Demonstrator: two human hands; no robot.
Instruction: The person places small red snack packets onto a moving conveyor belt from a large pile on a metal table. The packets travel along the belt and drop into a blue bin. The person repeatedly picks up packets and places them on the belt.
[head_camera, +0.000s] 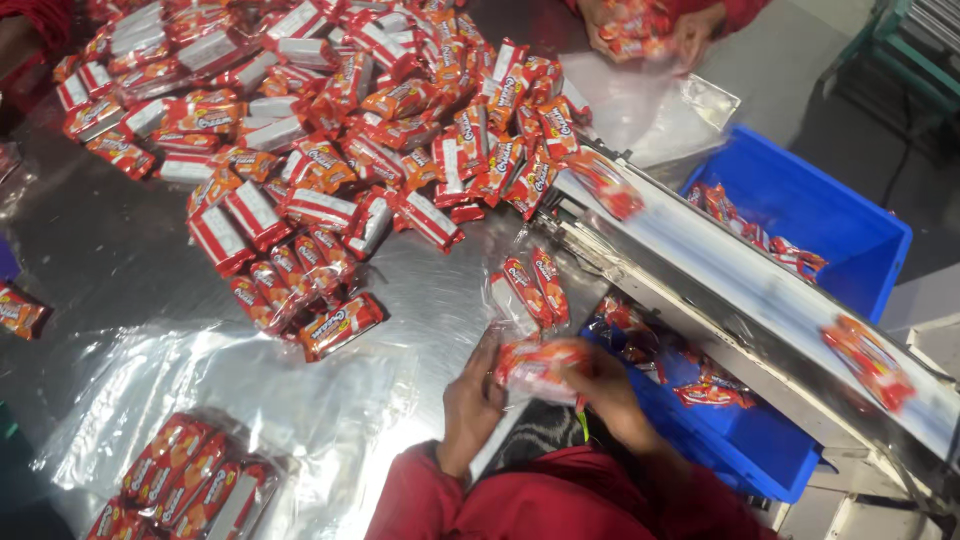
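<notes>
Hands meet at the lower centre of the frame: the left hand (470, 400) and the right hand (608, 392), both in red sleeves, have their fingers curled shut around a small stack of red-and-orange snack packets (538, 368) held between them, just above the edge of the steel table (120, 260). A big heap of loose packets (330, 130) fills the upper left, a filled clear bag (190, 480) lies at lower left, and a conveyor chute (760, 300) crosses a blue crate (830, 220) at right, while another person's hands (650, 30) grip packets at the top edge.
</notes>
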